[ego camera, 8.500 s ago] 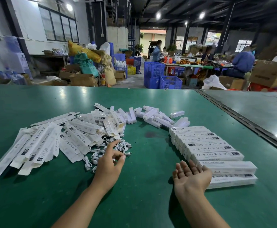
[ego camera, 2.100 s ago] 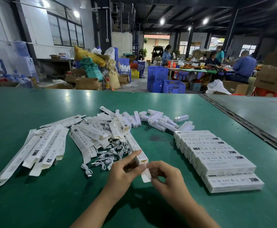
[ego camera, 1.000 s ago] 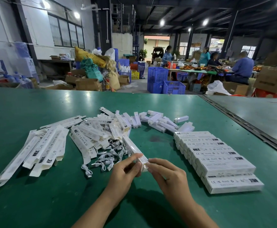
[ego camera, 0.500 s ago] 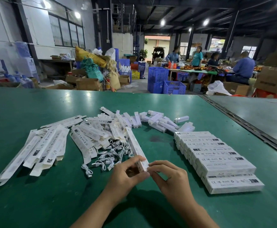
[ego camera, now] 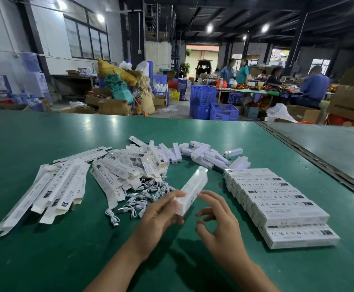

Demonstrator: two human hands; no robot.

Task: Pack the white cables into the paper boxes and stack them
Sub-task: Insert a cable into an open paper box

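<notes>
The left hand (ego camera: 159,216) grips the near end of a long white paper box (ego camera: 193,189), raised above the green table (ego camera: 45,260) with its far end angled away. The right hand (ego camera: 220,224) hovers just beside it, fingers loosely curled, holding nothing. A tangle of small white cables (ego camera: 148,194) lies left of the box, beside flattened white cartons (ego camera: 60,190). Packed white boxes (ego camera: 277,203) sit stacked in an overlapping row to the right.

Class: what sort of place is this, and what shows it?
Most likely a packing workshop or warehouse. A green table carries heaps of flat paper boxes, loose white cables and a row of packed boxes; blue crates and cardboard cartons crowd the floor; other workers gather at a far bench.
</notes>
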